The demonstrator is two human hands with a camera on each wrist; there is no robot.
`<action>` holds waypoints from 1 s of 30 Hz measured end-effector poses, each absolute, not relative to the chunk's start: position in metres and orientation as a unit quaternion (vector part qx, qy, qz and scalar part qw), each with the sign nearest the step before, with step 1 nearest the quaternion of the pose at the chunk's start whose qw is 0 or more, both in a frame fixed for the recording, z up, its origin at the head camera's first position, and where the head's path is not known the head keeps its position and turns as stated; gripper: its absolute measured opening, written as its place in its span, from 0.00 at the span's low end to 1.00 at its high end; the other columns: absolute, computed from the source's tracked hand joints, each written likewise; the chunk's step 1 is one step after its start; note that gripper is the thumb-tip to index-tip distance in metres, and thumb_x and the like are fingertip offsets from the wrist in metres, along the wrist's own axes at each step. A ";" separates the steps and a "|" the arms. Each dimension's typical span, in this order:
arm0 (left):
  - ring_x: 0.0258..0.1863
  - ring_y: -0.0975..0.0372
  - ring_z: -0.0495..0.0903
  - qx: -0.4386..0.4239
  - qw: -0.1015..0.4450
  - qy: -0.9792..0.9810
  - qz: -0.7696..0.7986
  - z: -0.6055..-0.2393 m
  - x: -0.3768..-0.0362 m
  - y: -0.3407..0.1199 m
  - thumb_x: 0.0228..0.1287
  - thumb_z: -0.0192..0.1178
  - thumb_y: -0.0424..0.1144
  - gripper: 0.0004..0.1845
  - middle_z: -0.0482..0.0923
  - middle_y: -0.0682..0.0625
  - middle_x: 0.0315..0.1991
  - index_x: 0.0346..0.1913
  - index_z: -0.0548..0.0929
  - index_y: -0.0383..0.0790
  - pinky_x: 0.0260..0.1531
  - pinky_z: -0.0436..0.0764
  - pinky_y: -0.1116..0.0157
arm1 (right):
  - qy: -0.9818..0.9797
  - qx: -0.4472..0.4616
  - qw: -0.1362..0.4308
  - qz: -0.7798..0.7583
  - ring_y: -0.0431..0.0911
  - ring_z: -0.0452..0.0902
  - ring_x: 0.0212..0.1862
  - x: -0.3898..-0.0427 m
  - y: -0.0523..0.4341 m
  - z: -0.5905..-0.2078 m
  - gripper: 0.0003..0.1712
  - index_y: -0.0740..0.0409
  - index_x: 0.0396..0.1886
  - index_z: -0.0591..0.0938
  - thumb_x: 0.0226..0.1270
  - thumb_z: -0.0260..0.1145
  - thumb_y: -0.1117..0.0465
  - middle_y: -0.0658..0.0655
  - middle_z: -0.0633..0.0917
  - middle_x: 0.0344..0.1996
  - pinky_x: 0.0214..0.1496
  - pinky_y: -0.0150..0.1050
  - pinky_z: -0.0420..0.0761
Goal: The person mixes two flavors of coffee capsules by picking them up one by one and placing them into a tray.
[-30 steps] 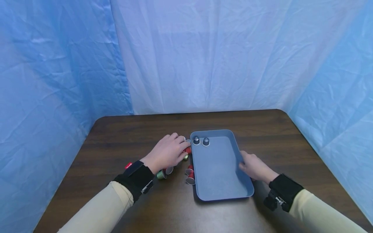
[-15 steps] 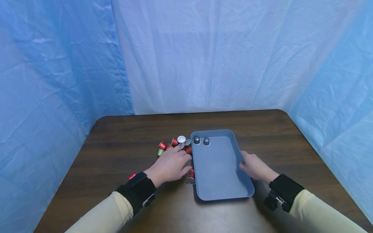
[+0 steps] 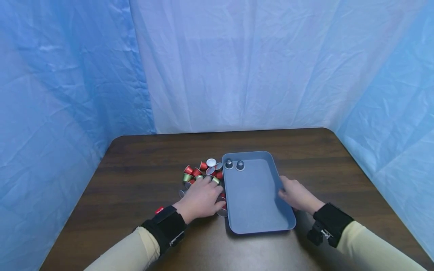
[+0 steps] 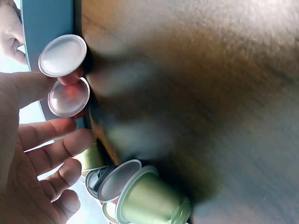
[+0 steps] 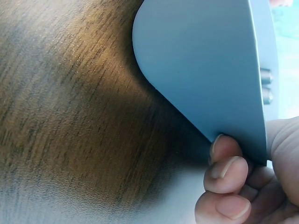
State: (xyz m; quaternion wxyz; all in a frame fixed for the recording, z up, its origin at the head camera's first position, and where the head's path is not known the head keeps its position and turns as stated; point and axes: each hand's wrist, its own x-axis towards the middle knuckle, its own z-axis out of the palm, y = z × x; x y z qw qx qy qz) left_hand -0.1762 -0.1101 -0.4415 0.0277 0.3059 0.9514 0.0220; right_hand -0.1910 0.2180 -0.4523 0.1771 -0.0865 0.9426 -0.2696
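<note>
A blue-grey tray (image 3: 257, 210) lies on the dark wooden table, with two grey capsules (image 3: 234, 164) standing at its far left corner. My right hand (image 3: 294, 193) grips the tray's right rim (image 5: 210, 60), fingers (image 5: 224, 170) curled under and thumb on top. Several red, green and silver capsules (image 3: 200, 171) lie along the tray's left side. My left hand (image 3: 202, 196) rests over the nearer ones, fingers (image 4: 51, 154) loosely spread and holding nothing. Its thumb is next to two red foil-topped capsules (image 4: 69, 97) against the tray edge. A green capsule (image 4: 152, 199) lies on its side nearby.
The brown table (image 3: 135, 180) has rounded far corners, and blue sheeting (image 3: 237, 67) hangs close around the back and both sides. Both forearms wear cream sleeves and black wrist straps.
My left hand has drawn back toward me along the tray's left side, uncovering the far capsules. The right hand and the tray have not moved.
</note>
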 end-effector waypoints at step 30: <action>0.46 0.58 0.77 0.331 0.030 0.943 -0.005 -0.439 -0.178 -0.120 0.64 0.66 0.61 0.23 0.86 0.52 0.46 0.51 0.88 0.48 0.52 0.76 0.57 | 0.941 -0.088 0.175 -0.277 0.46 0.82 0.32 -0.189 0.218 -0.450 0.31 0.77 0.72 0.59 0.75 0.55 0.66 0.76 0.80 0.53 0.26 0.40 0.81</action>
